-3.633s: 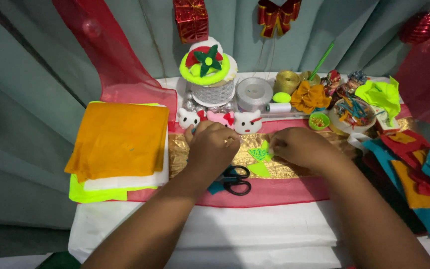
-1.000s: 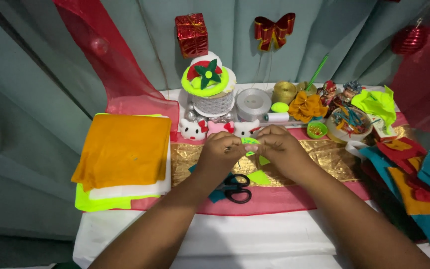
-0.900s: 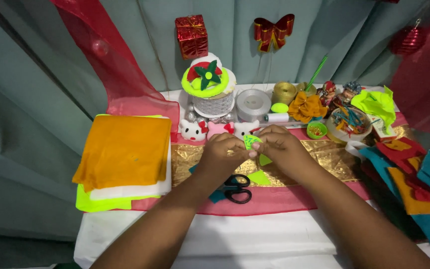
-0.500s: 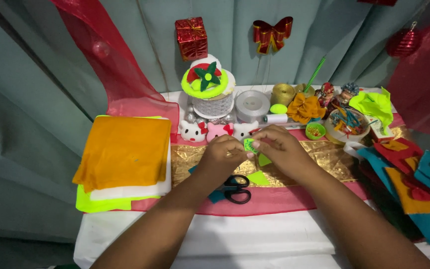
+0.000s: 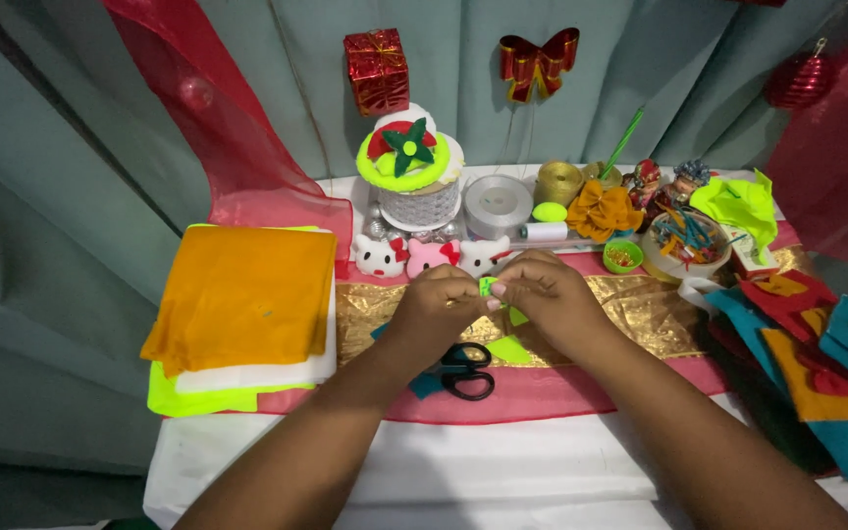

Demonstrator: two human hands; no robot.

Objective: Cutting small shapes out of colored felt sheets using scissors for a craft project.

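Green felt — a small bright scrap (image 5: 488, 287) — sits pinched between our two hands at the middle of the table (image 5: 542, 461), just above the gold cloth strip (image 5: 640, 314). Our left hand (image 5: 436, 309) closes its fingers (image 5: 463, 294) on the scrap from the left; our right hand (image 5: 547, 294) closes its fingertips (image 5: 504, 290) on it from the right, so that the two hands touch around it. Only a sliver of the scrap shows between the thumbs.

Beneath the hands lie black-handled scissors (image 5: 463, 368), resting on the red cloth (image 5: 542, 397), with a teal felt piece (image 5: 424, 383) beside them and a second green felt piece (image 5: 510, 348) just under our right wrist.

To the left we see a folded orange cloth (image 5: 242, 294) stacked on white and yellow-green sheets. Behind the hands stand three small cat-face figures (image 5: 431, 257) in a row, a white basket topped with a green and red flower (image 5: 409, 182), a roll of white ribbon (image 5: 498, 204) and a spool of gold thread (image 5: 558, 182). To the right — a bowl of mixed trimmings (image 5: 684, 245) and a heap of red, teal and orange felt cut-outs (image 5: 817, 363). A red gift box (image 5: 377, 71) and a red bow (image 5: 539, 61) hang on the grey-green curtain behind.
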